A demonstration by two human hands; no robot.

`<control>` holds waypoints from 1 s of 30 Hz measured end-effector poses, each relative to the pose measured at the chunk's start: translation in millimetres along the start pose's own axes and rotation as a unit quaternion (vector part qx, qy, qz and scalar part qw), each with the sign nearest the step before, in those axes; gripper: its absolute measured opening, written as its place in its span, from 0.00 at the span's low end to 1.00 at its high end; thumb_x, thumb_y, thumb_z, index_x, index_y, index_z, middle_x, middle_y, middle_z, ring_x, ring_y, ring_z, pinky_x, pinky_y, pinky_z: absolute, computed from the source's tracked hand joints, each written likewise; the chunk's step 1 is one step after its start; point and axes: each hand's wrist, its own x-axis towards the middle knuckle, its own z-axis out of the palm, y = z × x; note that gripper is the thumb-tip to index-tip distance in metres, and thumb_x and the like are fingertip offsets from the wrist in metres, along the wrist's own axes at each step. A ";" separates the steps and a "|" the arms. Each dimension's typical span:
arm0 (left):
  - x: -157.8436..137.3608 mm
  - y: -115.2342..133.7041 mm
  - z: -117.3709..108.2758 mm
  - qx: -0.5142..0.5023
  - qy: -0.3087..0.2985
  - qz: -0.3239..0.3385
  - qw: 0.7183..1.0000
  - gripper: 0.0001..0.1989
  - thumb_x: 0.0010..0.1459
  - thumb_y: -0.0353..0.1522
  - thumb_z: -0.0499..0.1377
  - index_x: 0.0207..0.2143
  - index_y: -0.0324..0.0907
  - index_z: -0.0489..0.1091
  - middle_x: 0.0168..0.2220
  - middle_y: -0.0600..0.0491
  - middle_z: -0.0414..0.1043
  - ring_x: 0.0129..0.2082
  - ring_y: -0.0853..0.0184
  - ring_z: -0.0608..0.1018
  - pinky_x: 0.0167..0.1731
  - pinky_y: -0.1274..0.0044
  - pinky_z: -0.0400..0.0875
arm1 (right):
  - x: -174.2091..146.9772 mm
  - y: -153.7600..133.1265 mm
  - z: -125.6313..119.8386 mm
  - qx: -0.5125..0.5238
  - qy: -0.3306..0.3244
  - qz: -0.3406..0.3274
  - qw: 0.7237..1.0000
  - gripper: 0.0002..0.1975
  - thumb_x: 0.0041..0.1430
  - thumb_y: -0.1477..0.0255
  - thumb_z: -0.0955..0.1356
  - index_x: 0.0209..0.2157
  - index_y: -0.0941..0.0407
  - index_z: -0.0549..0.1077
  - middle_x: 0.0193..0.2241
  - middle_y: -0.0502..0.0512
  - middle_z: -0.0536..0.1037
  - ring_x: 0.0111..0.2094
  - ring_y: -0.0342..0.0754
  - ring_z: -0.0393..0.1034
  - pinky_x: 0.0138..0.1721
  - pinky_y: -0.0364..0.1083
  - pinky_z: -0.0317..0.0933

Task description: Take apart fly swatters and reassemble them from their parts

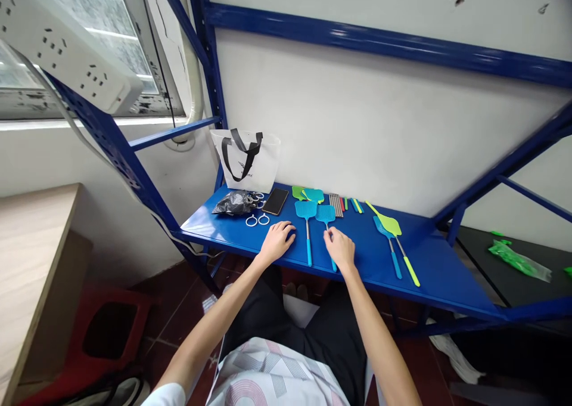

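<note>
My right hand is closed on the metal shaft of a blue fly swatter, whose handle end shows below the hand. To the left of it lies a second blue fly swatter, head away from me. My left hand rests on the blue table with fingers stretched out, holding nothing. Farther right, a yellow-green fly swatter partly covers another blue fly swatter. At the back are loose green and teal swatter heads, metal rods and short coloured handles.
A black phone, white rings and a black plastic bag lie at the left. Behind them stands a white tote bag. Blue frame posts flank the table, and a power strip hangs upper left.
</note>
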 end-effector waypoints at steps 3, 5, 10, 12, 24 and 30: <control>-0.4 3.8 -1.6 0.012 0.002 0.003 1.000 0.15 0.77 0.36 0.54 0.58 0.47 0.76 0.64 0.44 0.75 0.66 0.51 0.75 0.65 0.58 0.67 | -21.1 48.4 1.2 -0.009 0.061 -0.035 0.997 0.20 0.78 0.63 0.60 0.49 0.55 0.81 0.48 0.63 0.84 0.50 0.56 0.76 0.43 0.48 0.63; -0.7 5.3 -2.5 0.015 0.001 0.002 1.000 0.16 0.77 0.36 0.53 0.59 0.47 0.76 0.65 0.44 0.75 0.66 0.51 0.74 0.65 0.58 0.67 | -34.0 69.8 5.3 -0.013 0.075 -0.052 0.996 0.22 0.78 0.62 0.59 0.55 0.55 0.80 0.56 0.65 0.82 0.56 0.59 0.74 0.51 0.52 0.64; -1.9 5.8 -4.4 0.017 -0.006 -0.002 1.000 0.17 0.77 0.37 0.53 0.60 0.47 0.76 0.66 0.44 0.74 0.67 0.51 0.74 0.66 0.58 0.67 | -48.0 77.4 14.5 -0.005 0.085 -0.048 0.995 0.24 0.78 0.62 0.58 0.58 0.55 0.80 0.60 0.66 0.80 0.61 0.61 0.71 0.60 0.58 0.61; -2.5 5.5 -4.9 0.017 -0.004 -0.005 1.000 0.17 0.77 0.36 0.53 0.60 0.47 0.76 0.65 0.44 0.75 0.67 0.51 0.74 0.66 0.58 0.67 | -46.9 73.5 14.8 -0.009 0.085 -0.048 0.995 0.24 0.78 0.62 0.58 0.57 0.55 0.80 0.60 0.66 0.81 0.60 0.62 0.72 0.59 0.58 0.62; -3.6 3.8 -6.0 0.013 -0.011 -0.006 1.000 0.16 0.77 0.37 0.53 0.59 0.46 0.76 0.65 0.44 0.75 0.67 0.51 0.74 0.67 0.58 0.67 | -47.0 70.5 12.0 0.007 0.079 -0.044 0.996 0.24 0.78 0.63 0.57 0.58 0.54 0.80 0.60 0.67 0.80 0.61 0.62 0.72 0.60 0.60 0.62; -3.8 2.6 -5.0 0.011 -0.009 -0.003 1.000 0.16 0.77 0.37 0.53 0.59 0.46 0.76 0.65 0.44 0.75 0.67 0.51 0.74 0.67 0.57 0.67 | -46.9 73.0 15.2 0.005 0.092 -0.049 0.995 0.23 0.77 0.63 0.58 0.57 0.54 0.80 0.60 0.66 0.81 0.60 0.61 0.72 0.60 0.59 0.63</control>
